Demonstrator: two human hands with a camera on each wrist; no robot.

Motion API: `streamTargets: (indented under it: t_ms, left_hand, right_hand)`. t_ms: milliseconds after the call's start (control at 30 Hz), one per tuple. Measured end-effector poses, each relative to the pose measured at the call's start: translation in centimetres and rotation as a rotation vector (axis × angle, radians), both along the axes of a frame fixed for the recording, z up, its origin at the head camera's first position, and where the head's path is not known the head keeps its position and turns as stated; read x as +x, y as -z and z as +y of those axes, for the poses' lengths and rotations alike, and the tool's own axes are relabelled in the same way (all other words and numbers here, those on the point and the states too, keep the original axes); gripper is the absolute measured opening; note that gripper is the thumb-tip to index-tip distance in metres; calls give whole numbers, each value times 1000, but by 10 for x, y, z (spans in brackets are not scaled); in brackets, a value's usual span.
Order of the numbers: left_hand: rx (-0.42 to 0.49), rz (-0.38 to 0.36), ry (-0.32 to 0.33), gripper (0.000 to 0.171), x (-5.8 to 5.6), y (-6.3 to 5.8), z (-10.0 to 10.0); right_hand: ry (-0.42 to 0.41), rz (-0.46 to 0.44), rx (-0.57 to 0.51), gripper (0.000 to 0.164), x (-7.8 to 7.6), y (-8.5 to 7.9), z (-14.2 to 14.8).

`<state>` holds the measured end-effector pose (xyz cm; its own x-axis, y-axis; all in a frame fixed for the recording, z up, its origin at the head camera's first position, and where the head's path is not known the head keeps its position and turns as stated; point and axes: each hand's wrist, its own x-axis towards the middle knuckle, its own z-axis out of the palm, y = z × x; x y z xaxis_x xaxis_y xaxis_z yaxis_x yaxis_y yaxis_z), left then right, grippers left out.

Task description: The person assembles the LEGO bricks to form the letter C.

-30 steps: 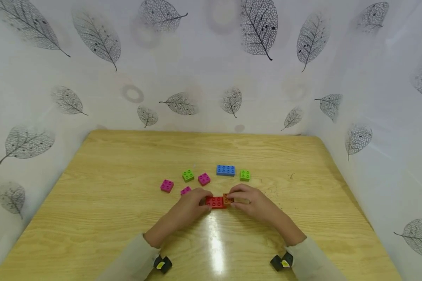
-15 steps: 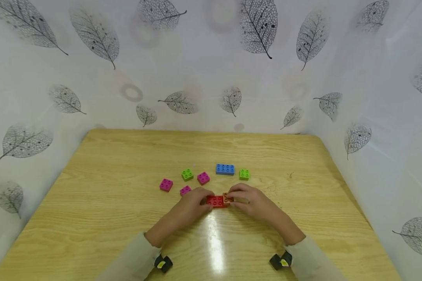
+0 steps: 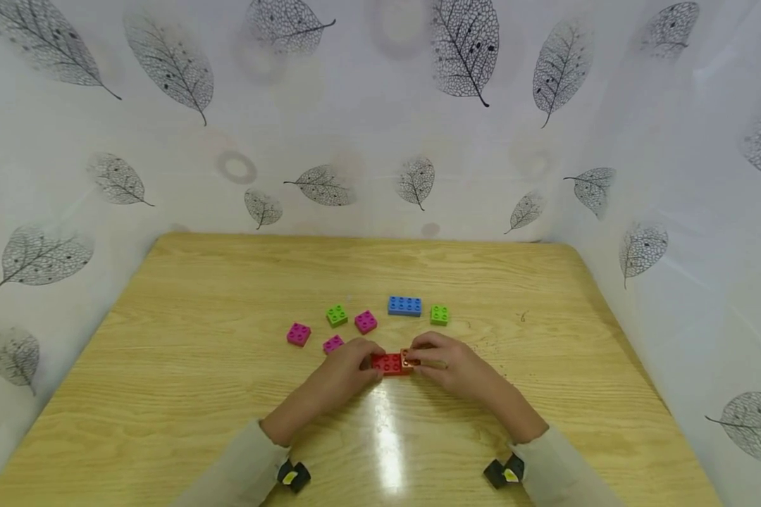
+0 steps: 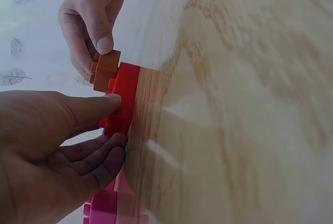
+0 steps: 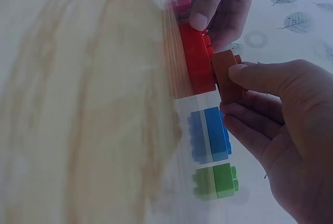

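My left hand (image 3: 347,367) grips the left end of a red toy building brick (image 3: 390,364) lying on the table, thumb on its near side. My right hand (image 3: 458,364) pinches a smaller orange brick (image 5: 225,73) between thumb and fingers. That orange brick stands over the right end of the red one, on its studs' side. In the right wrist view it leans slightly, with a thin dark gap between the two. From the left wrist, the red brick's stud side (image 4: 111,84) faces the same way as the orange brick's studs. My left fingers partly hide the red brick.
Behind the hands lie a blue brick (image 3: 404,306), a green brick (image 3: 440,315) to its right and another green brick (image 3: 337,316) to its left. Three magenta bricks, one of them a magenta brick (image 3: 332,344) beside my left hand, are scattered on the wooden table (image 3: 196,338). Leaf-patterned sheeting (image 3: 355,105) surrounds it.
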<state>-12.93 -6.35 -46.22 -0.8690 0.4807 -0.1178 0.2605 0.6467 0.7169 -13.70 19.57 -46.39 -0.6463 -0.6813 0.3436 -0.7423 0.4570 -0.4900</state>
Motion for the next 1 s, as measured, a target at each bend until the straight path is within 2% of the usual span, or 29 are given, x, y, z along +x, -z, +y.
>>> streamTargets:
  t_ms: [433,567,800,1000]
  left_hand:
    - [-3,25,7,31,0,4,1]
    - [-7,31,5,32,0,6,1]
    - [-2,42,11,33,1,5,1]
    - [-10,57,18,33,2,1,-3]
  right_hand:
    - [-14,-46,-18,25,-3,2,2]
    - [17,-80,-15,22,-2,3,1]
    - [98,-193,4,18,1,2,-2]
    - [92,-164,6,18,2,1,-4]
